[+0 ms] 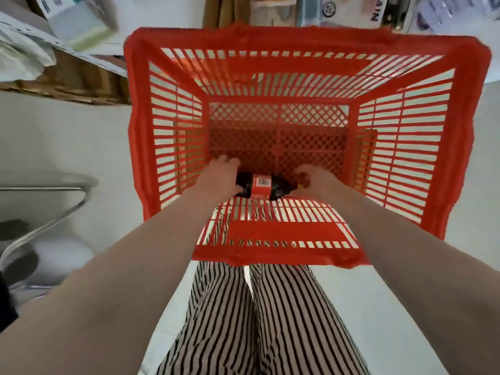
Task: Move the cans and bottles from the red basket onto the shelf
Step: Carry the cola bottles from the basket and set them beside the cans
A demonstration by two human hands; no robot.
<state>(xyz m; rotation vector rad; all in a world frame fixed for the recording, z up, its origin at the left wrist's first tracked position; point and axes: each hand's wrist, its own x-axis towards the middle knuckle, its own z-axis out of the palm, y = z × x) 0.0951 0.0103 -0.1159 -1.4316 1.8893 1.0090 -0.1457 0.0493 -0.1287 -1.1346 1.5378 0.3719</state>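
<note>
Head view: bottle [262, 185] is gripped lying sideways between both hands deep in the red basket [140, 125], left hand [220, 175] fingers wrapped round one end, right hand [313, 177] fingers round the other, probably for a steady lift.

Bare forearms, with no sleeves or jewellery in view, end in a left hand [220, 175] and a right hand [315, 180]; below, loose trousers [270, 320] carry narrow black-and-white vertical stripes on both legs.
</note>
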